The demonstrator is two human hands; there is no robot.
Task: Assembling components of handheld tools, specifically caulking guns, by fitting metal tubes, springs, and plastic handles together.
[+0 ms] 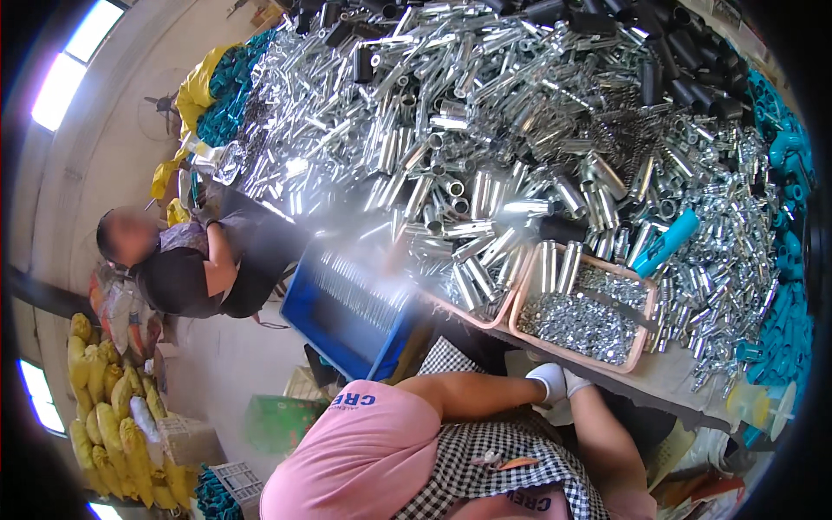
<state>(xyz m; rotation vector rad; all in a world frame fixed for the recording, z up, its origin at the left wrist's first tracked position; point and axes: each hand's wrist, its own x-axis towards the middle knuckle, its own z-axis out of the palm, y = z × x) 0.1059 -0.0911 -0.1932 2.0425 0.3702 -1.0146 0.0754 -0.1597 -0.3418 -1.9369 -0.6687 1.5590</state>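
My left hand and my right hand are close together at the table's front edge, each showing as a patch of white glove. The fingers of both are hidden, so whether they hold anything does not show. Just above them stands a pink tray full of small shiny metal pieces. Chrome tubes lie across its far side, and a dark strip crosses its right part. A teal plastic sleeve leans over the tray's far right corner.
A big heap of metal tubes covers the table, with black tubes and teal parts around it. A second pink tray adjoins. The blue crate holds stacked metal rods. A co-worker sits at left, near yellow sacks.
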